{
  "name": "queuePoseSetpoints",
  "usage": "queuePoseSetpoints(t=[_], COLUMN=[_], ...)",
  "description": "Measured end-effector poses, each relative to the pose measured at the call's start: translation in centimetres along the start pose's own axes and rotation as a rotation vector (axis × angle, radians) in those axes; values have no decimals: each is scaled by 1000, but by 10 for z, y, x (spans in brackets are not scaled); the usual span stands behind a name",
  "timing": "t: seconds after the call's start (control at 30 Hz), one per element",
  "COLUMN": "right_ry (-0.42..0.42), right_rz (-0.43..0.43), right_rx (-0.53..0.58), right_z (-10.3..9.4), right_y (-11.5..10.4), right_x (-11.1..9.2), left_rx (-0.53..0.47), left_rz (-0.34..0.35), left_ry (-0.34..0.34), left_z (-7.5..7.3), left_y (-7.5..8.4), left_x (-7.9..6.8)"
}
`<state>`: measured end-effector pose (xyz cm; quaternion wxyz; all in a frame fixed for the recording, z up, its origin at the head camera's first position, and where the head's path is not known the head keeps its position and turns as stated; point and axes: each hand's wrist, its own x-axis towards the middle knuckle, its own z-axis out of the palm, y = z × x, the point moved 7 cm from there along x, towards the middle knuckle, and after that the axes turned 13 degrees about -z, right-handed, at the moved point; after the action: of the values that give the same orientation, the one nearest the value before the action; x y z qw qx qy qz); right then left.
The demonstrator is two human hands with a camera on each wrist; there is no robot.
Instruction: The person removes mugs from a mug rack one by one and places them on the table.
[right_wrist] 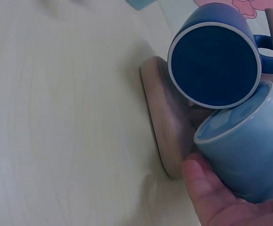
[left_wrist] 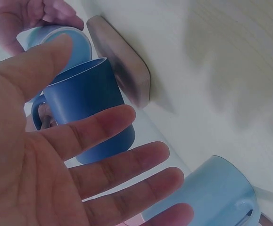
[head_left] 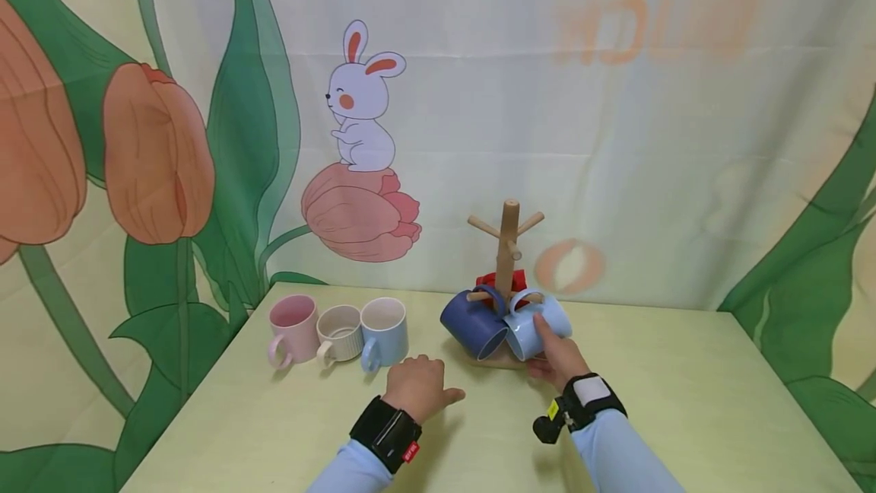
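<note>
A light blue mug [head_left: 525,335] hangs tilted by its handle on a low peg of the wooden mug tree [head_left: 507,249]. My right hand [head_left: 563,356] holds this mug by its side, with fingertips [right_wrist: 197,176] under its body near the rim. Beside it, a dark blue mug [head_left: 472,326] hangs from another low peg, its mouth tilted down toward the light blue one. My left hand [head_left: 416,388] hovers over the table in front of the tree, holding nothing. Its fingers [left_wrist: 112,174] are spread and fairly straight in the left wrist view.
To the left stand a pink mug [head_left: 294,326], a small ribbed white cup [head_left: 340,333] and another light blue mug [head_left: 385,329], upright in a row. Something red [head_left: 520,280] shows behind the tree's post. Upper pegs [head_left: 483,226] stick out bare. A printed curtain [head_left: 479,97] backs the table [head_left: 657,371].
</note>
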<state>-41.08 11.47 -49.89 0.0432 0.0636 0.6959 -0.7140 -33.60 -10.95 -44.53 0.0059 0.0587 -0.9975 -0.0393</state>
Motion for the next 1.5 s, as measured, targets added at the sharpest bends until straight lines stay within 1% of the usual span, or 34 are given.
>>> queuePoseSetpoints(t=[0.1, 0.17, 0.3, 0.47, 0.7, 0.9, 1.0, 1.27, 1.5], right_ry=[9, 19, 25, 21, 32, 55, 53, 78, 91], right_rz=[6, 13, 20, 9, -14, -25, -30, -4, -51], right_rx=[56, 73, 94, 118, 151, 149, 145, 111, 81], right_z=[1, 1, 3, 5, 3, -2, -4, -15, -25], right_y=[0, 0, 0, -3, -5, -6, -7, -5, -6], right_x=[0, 0, 1, 1, -5, -9, -11, -17, -33], left_rx=[2, 4, 11, 9, 0, -13, -16, -26, -50], left_rz=[0, 2, 6, 8, 13, 18, 11, 17, 15], left_ry=[1, 6, 10, 13, 5, -1, -8, -18, -34], left_z=[1, 1, 2, 1, -1, 0, 1, 3, 3], left_y=[0, 0, 0, 0, 4, 5, 4, 3, 4], left_x=[0, 0, -1, -2, -6, -8, -8, -11, -16])
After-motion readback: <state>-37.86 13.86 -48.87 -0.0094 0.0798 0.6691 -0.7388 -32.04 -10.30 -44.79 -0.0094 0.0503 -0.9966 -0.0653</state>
